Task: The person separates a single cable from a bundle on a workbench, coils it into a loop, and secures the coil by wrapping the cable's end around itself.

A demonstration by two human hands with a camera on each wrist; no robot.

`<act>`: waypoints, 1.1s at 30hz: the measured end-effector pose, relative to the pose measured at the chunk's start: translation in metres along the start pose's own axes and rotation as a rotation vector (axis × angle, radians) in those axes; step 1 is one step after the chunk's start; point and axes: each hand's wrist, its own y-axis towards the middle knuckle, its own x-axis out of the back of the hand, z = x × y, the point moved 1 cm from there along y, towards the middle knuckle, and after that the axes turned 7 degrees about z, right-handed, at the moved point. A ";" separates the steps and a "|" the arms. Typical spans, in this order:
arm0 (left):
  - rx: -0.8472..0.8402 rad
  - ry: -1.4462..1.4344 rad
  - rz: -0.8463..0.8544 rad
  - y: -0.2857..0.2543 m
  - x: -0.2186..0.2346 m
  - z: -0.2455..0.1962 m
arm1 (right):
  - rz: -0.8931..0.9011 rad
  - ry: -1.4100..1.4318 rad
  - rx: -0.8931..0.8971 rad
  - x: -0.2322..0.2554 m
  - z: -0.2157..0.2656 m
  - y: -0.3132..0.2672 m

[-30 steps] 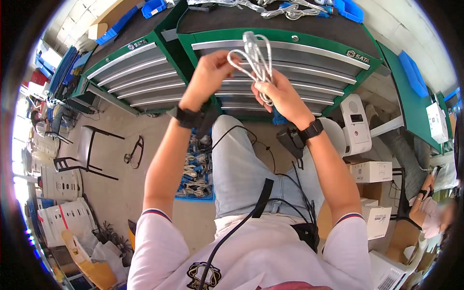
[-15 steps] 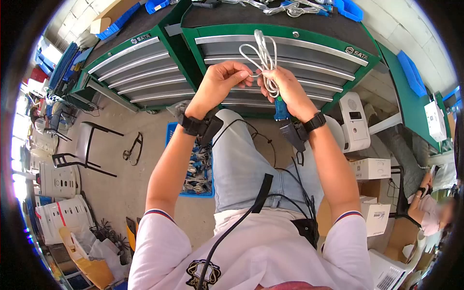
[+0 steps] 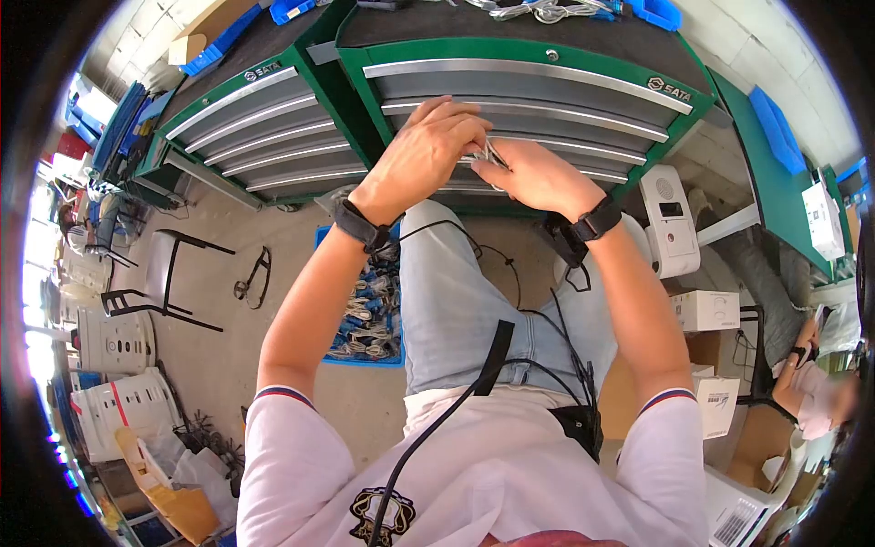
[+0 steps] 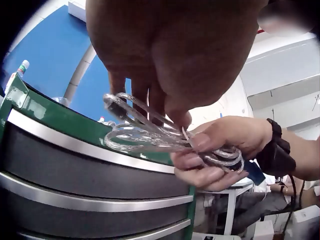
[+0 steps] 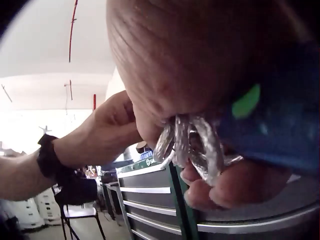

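A coiled cable in a clear, silvery sheath [image 4: 227,159] is between both hands in front of the drawers. My right hand [image 3: 542,178] grips the bundle, thumb on one side and curled fingers on the other, as the left wrist view shows. My left hand [image 3: 424,150] meets it from the left, its thumb tip pinching at a strand beside the right thumb. Long loops stick out past the left fingers. In the right wrist view a blue connector body [image 5: 285,120] with a green mark lies against the right palm. From the head view, the hands hide most of the coil.
Green drawer cabinets [image 3: 538,82] stand ahead, with more cables [image 3: 547,11] and a blue bin [image 3: 656,13] on top. A blue crate of cables [image 3: 365,314] sits on the floor by my left leg. Cartons [image 3: 704,311] and another person [image 3: 807,392] are at right.
The left hand pulled back from the loops with a pinched strand, then came over to the right hand. The coil, upright before, is now mostly covered by the hands, and the blue connector is hidden from above.
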 end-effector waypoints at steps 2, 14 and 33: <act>-0.020 0.038 0.054 0.001 0.001 -0.001 | -0.053 -0.203 -0.009 0.002 0.001 -0.002; 0.186 -0.363 0.221 -0.006 -0.014 0.018 | 0.297 0.087 -0.082 -0.010 -0.025 0.005; 0.518 -1.944 0.274 -0.046 -0.045 0.045 | 0.539 0.902 0.068 -0.018 -0.008 0.011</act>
